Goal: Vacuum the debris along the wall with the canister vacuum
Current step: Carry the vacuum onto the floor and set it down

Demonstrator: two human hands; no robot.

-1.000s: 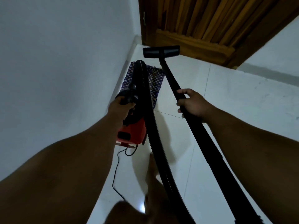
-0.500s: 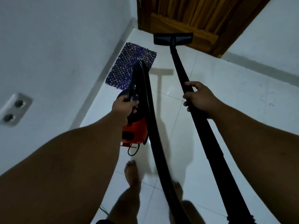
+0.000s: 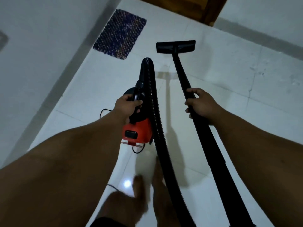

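My left hand [image 3: 127, 104] grips the black top handle of a red and black canister vacuum [image 3: 137, 133], carried above the white tiled floor. A ribbed black hose [image 3: 157, 122] arcs up from its front and runs back toward me. My right hand [image 3: 200, 103] is closed around the black wand [image 3: 185, 82]. The wand ends in a flat black floor nozzle [image 3: 175, 46] on the tiles, away from the left wall [image 3: 41, 51]. No debris is clear to me in this dim light.
A dark woven mat [image 3: 120, 34] lies against the left wall's base. A wooden door [image 3: 193, 9] stands at the far end. The power cord [image 3: 105, 111] trails on the floor beside the canister. My bare feet [image 3: 147, 192] are below it.
I have stepped back from the door; the mat and door sit farther away. The nozzle has come back off the door threshold onto open tiles. Both hands keep their holds.
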